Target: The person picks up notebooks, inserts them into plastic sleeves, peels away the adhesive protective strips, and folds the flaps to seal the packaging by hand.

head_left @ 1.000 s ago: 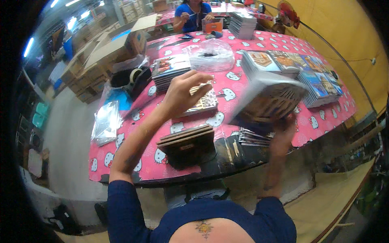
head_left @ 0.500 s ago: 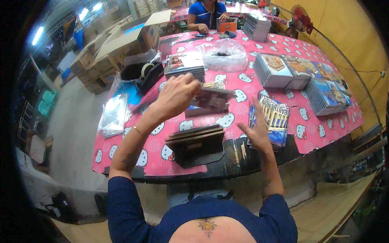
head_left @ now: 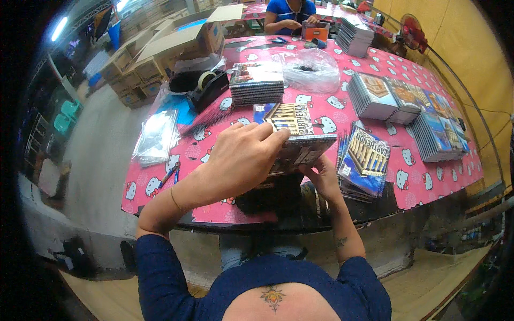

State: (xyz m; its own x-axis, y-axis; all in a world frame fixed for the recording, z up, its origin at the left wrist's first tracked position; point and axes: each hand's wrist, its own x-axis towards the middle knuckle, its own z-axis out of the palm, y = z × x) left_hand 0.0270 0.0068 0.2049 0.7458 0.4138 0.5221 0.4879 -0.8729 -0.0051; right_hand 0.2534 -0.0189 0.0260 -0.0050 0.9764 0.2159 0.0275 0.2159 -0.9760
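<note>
Both hands work one booklet (head_left: 300, 150) just above the desk (head_left: 214, 211). Left hand (head_left: 241, 158) clamps over its top edge, grip narrow, while right hand (head_left: 321, 179) props it from below, so it stays tilted for handling. Right of the booklet lies a fanned pile (head_left: 367, 160); beyond it, a stack (head_left: 257, 83).

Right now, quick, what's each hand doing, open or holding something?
Left hand: closed over the top edge of a flat printed box.
Right hand: gripping the same box from beneath, fingers partly hidden.
</note>
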